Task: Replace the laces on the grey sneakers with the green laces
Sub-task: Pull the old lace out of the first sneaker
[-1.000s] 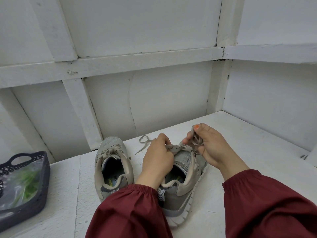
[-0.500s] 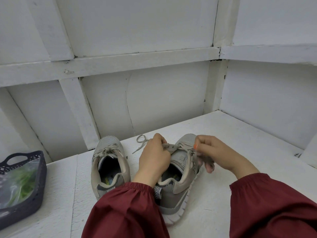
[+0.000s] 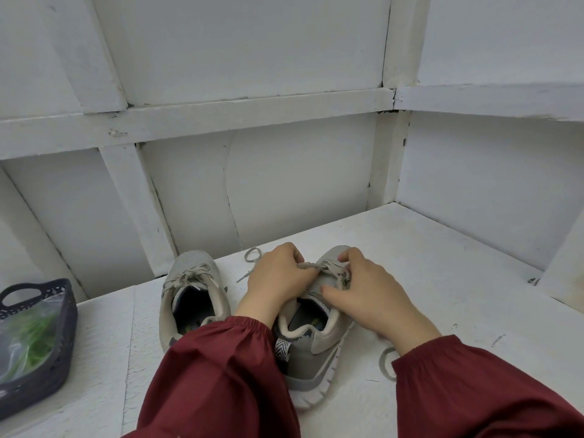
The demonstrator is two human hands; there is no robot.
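No text, brand or number could be read anywhere. Greenish marks showed on the insole of the left sneaker (image 3: 192, 306), beside the basket (image 3: 47, 352), but were illegible.

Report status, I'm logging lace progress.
Both hands, left hand and right hand, pinching the grey lace on the right sneaker. Left sneaker untouched. Green laces bagged in basket. Nothing obstructing.

White painted wooden table (image 3: 442, 279) tucked into a corner of white panelled walls (image 3: 252, 52), dark plastic basket (image 3: 60, 352) sitting far left.
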